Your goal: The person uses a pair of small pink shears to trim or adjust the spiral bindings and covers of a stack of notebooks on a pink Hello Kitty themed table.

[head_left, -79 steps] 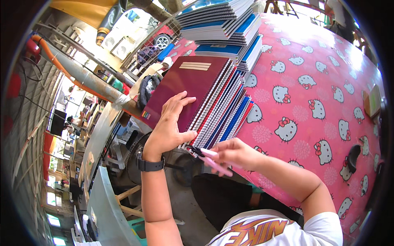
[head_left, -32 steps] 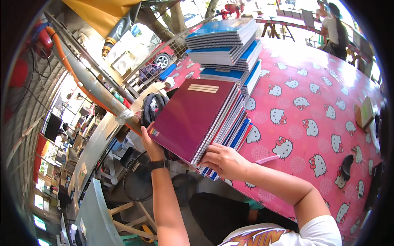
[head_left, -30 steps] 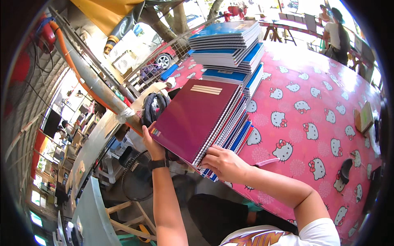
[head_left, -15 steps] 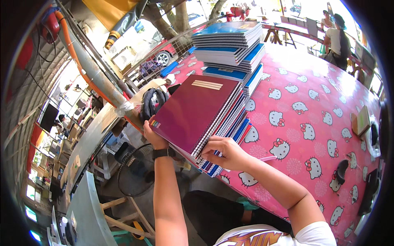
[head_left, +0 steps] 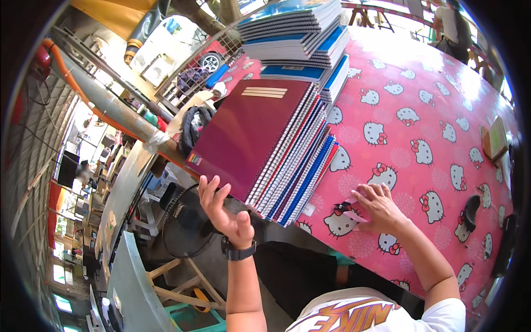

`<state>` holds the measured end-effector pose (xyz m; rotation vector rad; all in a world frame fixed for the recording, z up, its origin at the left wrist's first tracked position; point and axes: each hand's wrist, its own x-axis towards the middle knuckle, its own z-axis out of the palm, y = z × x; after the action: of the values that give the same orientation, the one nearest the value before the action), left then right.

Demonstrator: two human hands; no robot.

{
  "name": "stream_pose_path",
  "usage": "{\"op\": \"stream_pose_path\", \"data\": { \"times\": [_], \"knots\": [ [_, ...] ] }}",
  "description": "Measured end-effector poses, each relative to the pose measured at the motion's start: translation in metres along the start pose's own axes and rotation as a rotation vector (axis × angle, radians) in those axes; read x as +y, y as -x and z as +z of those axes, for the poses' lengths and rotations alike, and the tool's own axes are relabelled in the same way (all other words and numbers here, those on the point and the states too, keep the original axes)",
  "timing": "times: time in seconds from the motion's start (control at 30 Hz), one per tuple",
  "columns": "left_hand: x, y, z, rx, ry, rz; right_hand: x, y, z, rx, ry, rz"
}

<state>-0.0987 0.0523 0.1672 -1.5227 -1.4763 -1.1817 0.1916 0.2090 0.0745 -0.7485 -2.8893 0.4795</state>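
A stack of spiral notebooks stands at the table's near left edge, topped by a maroon-covered notebook. Just in front of its lower left corner, my left hand is open, palm up with fingers spread and holding nothing. A dark watch is on that wrist. To the right of the stack, my right hand rests low over the table, its fingers bent around a small pink-and-black object. The fingers partly cover this object, so its kind cannot be made out.
Behind the maroon stack rises a taller pile of blue-covered spiral notebooks. The pink table has a cartoon cat print. A black fan stands below the table's left edge, near a metal pole. A person is at the far right.
My right hand has left the notebooks' spiral edge and moved right to the small pink-and-black object. My left hand has let go of the maroon notebook's corner and opened.
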Motion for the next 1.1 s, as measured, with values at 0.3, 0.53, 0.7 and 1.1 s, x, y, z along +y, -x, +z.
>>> {"op": "stream_pose_path", "data": {
  "times": [0.3,0.53,0.7,1.1],
  "knots": [
    [-0.001,0.0,-0.028,-0.302,0.155,-0.124,-0.047,-0.039,0.0,0.171,-0.738,-0.259],
    [0.0,-0.004,-0.029,-0.347,0.191,-0.171,-0.106,-0.067,-0.008,0.549,-0.653,-0.512],
    [-0.001,0.001,-0.027,-0.301,0.203,-0.193,-0.113,-0.069,-0.01,0.608,-0.518,-0.476],
    [-0.002,0.002,-0.026,-0.296,0.192,-0.18,-0.115,-0.053,-0.026,0.243,-0.826,-0.264]
  ]
}}
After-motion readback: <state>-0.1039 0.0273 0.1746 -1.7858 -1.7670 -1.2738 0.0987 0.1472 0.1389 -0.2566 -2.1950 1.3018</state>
